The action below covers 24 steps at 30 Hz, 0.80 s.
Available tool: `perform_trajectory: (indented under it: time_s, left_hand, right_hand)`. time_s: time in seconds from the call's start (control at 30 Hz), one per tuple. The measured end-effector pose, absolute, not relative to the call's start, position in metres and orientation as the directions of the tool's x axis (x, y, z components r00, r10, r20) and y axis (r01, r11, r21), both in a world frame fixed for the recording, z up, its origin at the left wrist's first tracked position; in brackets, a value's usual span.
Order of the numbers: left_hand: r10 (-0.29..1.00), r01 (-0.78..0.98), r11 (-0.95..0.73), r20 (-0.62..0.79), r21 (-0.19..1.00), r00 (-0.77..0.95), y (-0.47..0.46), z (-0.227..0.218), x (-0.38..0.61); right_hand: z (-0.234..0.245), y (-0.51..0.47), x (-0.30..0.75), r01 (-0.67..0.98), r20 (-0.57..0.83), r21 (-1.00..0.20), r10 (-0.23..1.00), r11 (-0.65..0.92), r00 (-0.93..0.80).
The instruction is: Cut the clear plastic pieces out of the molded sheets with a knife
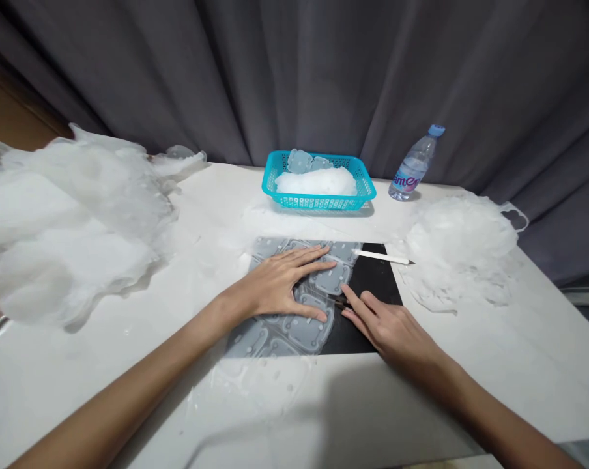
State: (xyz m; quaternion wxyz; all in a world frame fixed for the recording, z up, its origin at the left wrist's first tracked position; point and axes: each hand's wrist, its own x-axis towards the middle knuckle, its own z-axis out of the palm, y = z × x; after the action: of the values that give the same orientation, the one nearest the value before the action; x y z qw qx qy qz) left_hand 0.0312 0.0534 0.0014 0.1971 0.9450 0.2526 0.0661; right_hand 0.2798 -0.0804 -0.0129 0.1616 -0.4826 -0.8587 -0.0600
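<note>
A translucent plastic sheet (308, 329) with rounded, embossed squares lies over a black mat (373, 280). Spread flat across it is my left hand (279, 280), thumb and fingers apart, pressing on the plastic. My right hand (385, 322) grips a slim dark tool (341, 301), apparently a craft knife, index finger stretched along it. The tool's tip meets the sheet at a gap between two squares, close to my left thumb; most of its handle is hidden by my fingers. A white pen-like stick (382, 256) with a dark tip rests across the mat's upper part.
Behind the mat stands a turquoise basket (318, 203) holding white fluffy material (318, 182) and cut plastic squares (300, 161). A water bottle (412, 169) is right of it. Crumpled translucent plastic heaps lie left (70, 221) and right (465, 234) on the white table (421, 404).
</note>
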Motion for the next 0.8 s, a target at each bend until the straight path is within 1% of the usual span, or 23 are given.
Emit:
perform_trajectory:
  time_s: [0.07,0.17,0.4,0.53,0.8]
  left_hand:
    - [0.503,0.449,-0.794,0.029,0.409,0.864,0.0535,0.0016,0.0316]
    - [0.506,0.455,-0.790,0.019,0.411,0.862,0.0536,0.0023,0.0323]
    - [0.505,0.461,-0.796,0.011,0.393,0.863,0.0538,0.0004,0.0327]
    - [0.508,0.465,-0.790,0.001,0.400,0.861,0.0533,0.0018,0.0327]
    - [0.510,0.462,-0.782,0.004,0.418,0.860,0.0527,0.0034,0.0336]
  right_hand:
    - [-0.0145,-0.0801,0.2769,0.854,0.341,-0.046,0.812,0.518,-0.474]
    - [-0.0126,-0.0790,0.2756,0.834,0.345,-0.038,0.790,0.551,-0.506]
    - [-0.0063,-0.0779,0.2753,0.801,0.351,0.082,0.736,0.593,-0.580]
    - [-0.0072,-0.0769,0.2738,0.784,0.388,0.135,0.696,0.606,-0.604]
    - [-0.0103,-0.0753,0.2718,0.784,0.418,0.174,0.676,0.596,-0.607]
